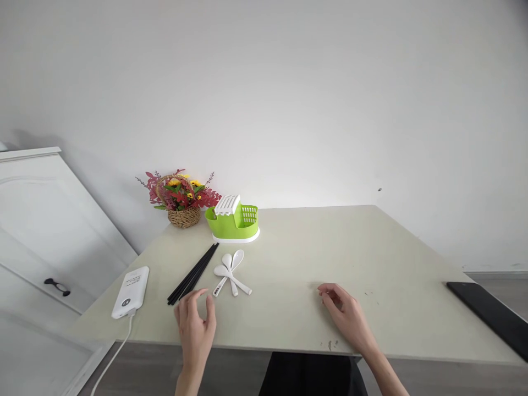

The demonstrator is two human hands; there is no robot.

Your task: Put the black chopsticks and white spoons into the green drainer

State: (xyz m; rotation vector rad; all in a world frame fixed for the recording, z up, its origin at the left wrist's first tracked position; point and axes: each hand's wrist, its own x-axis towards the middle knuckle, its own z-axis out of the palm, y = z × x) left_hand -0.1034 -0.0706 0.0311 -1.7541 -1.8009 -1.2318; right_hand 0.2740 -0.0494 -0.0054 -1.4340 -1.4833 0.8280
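My left hand [196,324] hovers over the front edge of the table, near the lower ends of several black chopsticks [193,275]. Its fingers are bent, the thumb stands apart, and nothing is in it. To its upper right, three white spoons [234,273] lie crossed over one another. My right hand [344,314] rests on the tabletop to the right, loosely curled with a small gap between thumb and fingers, holding nothing visible. Behind the spoons stands a green basket [226,224] with a white slatted top and a white base.
A wicker basket of artificial flowers [184,216] stands at the back left. A white power bank [131,291] with a cable lies at the left edge of the table [297,258]. On the right edge is a flat black object [490,316]. A white cabinet [49,220] is at left.
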